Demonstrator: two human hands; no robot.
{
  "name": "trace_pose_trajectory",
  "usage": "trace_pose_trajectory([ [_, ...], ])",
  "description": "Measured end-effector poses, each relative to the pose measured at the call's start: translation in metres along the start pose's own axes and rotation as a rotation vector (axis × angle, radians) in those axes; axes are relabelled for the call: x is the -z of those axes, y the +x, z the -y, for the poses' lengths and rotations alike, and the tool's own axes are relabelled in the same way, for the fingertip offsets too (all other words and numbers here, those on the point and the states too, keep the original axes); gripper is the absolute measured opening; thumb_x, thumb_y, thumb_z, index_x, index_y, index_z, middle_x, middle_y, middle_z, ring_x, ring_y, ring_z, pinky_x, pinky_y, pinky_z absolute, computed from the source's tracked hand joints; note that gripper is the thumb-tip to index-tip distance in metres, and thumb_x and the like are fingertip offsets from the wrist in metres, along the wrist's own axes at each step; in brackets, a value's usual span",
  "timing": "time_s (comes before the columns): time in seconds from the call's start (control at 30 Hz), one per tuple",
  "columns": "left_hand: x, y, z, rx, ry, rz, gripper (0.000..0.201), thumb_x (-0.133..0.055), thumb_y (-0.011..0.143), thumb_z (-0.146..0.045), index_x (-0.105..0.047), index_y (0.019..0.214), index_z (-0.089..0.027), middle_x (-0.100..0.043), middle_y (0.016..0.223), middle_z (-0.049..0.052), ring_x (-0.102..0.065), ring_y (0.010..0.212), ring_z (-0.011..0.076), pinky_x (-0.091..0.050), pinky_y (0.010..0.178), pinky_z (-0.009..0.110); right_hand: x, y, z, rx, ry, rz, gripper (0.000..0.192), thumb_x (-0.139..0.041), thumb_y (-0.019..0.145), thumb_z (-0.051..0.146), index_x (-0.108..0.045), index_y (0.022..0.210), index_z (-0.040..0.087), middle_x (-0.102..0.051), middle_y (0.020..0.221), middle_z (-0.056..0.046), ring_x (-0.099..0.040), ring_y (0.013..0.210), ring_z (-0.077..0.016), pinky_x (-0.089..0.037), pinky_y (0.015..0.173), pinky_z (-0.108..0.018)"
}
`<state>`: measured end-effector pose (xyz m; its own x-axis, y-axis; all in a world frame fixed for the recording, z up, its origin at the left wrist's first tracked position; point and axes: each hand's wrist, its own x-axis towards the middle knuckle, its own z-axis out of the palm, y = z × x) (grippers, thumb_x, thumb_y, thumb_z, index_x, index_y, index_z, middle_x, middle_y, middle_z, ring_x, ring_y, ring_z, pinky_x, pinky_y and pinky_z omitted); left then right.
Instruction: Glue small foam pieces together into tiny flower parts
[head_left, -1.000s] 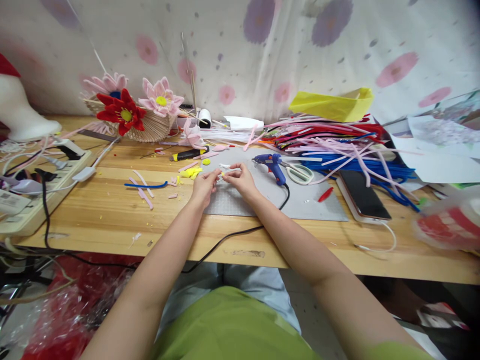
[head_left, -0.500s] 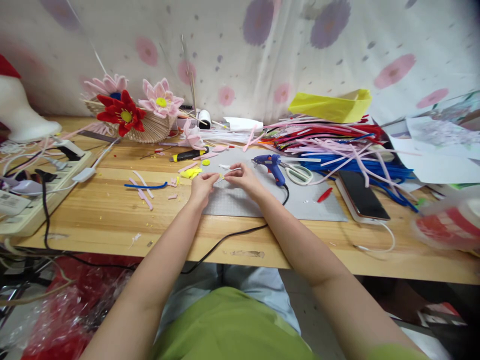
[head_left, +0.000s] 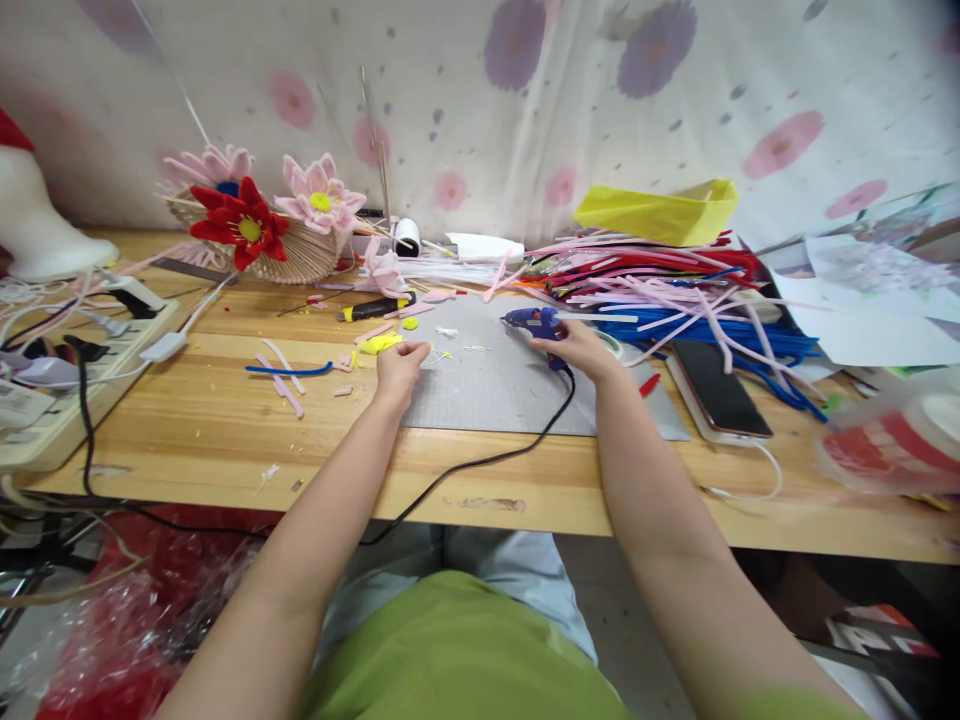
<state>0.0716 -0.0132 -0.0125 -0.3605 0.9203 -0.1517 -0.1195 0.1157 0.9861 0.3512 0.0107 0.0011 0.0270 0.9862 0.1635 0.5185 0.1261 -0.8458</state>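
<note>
Right hand: the right hand [head_left: 581, 347] is on the blue glue gun [head_left: 536, 322], and its grip is wrapped around the handle.
Glue gun: it sits on the far part of the grey mat [head_left: 487, 385], and its tip points left.
Cord: a black cord [head_left: 480, 462] runs from the glue gun, over the near edge of the tabletop [head_left: 210, 425], and hangs down.
Left hand: the left hand [head_left: 399, 365] rests at the left edge of the mat. Its fingertips are pinched together near a tiny bit, too small to tell if they hold it.
Yellow pieces: some yellow pieces [head_left: 379, 343] lie just left of the left hand, on the wood.
Small scraps: little white and yellow scraps [head_left: 450, 342] lie on the mat between the two hands.
Blue stick: a bent blue fuzzy stick [head_left: 289, 370] lies further left, with pink bits beside it.
Fuzzy sticks: a big heap of pink, red and blue fuzzy sticks [head_left: 675, 290] lies at the far right.
Phone: a dark phone [head_left: 720, 385] lies right of the mat, near the heap.
Scissors: they [head_left: 611, 345] peek out just right of the right hand.
Flowers: a red flower [head_left: 240, 225] and a pink flower [head_left: 319, 203] sit in a basket at the far left.
Power strip: a power strip [head_left: 67, 385] lies at the left edge.
</note>
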Motion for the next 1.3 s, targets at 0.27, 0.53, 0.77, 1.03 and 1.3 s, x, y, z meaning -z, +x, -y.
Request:
trace_pose_trajectory([
  [0.27, 0.000, 0.001, 0.002, -0.005, 0.031, 0.022, 0.011, -0.070, 0.058, -0.023, -0.064, 0.062, -0.013, -0.051, 0.050, -0.004, -0.033, 0.041, 0.0036, -0.023, 0.041, 0.019, -0.038, 0.000, 0.015, -0.134, 0.313, -0.105, 0.036, -0.069, 0.060, 0.049, -0.062, 0.076, 0.017, -0.064, 0.071, -0.005, -0.054, 0.059, -0.0133, -0.042, 0.054, -0.027],
  [0.53, 0.003, 0.002, 0.002, -0.009, 0.042, 0.035, 0.014, -0.069, 0.059, -0.024, -0.065, 0.065, -0.013, -0.052, 0.052, -0.004, -0.034, 0.041, 0.0040, -0.023, 0.041, 0.020, -0.055, -0.027, 0.060, -0.026, 0.139, 0.377, 0.042, -0.068, 0.064, 0.056, -0.061, 0.073, 0.015, -0.052, 0.051, 0.002, -0.042, 0.044, -0.0065, -0.033, 0.044, -0.022],
  [0.77, 0.002, 0.002, 0.002, -0.016, 0.045, 0.022, 0.014, -0.069, 0.058, -0.025, -0.065, 0.064, -0.013, -0.053, 0.053, -0.003, -0.034, 0.042, 0.0039, -0.024, 0.042, 0.020, -0.057, -0.024, 0.054, -0.029, 0.046, 0.379, 0.041, -0.068, 0.064, 0.055, -0.058, 0.068, 0.016, -0.056, 0.058, 0.001, -0.044, 0.046, -0.0071, -0.035, 0.046, -0.023],
  [1.03, 0.002, 0.000, -0.001, -0.013, 0.058, 0.022, 0.014, -0.069, 0.058, -0.024, -0.064, 0.064, -0.013, -0.051, 0.050, -0.004, -0.035, 0.041, 0.0045, -0.024, 0.041, 0.021, -0.059, -0.022, 0.052, -0.007, -0.019, 0.383, 0.042, -0.066, 0.064, 0.057, -0.059, 0.066, 0.016, -0.054, 0.057, 0.001, -0.046, 0.053, -0.0088, -0.036, 0.051, -0.023],
  [1.3, 0.002, 0.002, 0.002, -0.004, 0.063, 0.036, 0.015, -0.068, 0.058, -0.025, -0.066, 0.066, -0.013, -0.049, 0.050, -0.005, -0.032, 0.041, 0.0043, -0.023, 0.042, 0.021, -0.059, -0.023, 0.051, -0.006, -0.015, 0.377, 0.041, -0.066, 0.064, 0.056, -0.059, 0.066, 0.016, -0.053, 0.056, 0.001, -0.047, 0.054, -0.0096, -0.037, 0.054, -0.024],
])
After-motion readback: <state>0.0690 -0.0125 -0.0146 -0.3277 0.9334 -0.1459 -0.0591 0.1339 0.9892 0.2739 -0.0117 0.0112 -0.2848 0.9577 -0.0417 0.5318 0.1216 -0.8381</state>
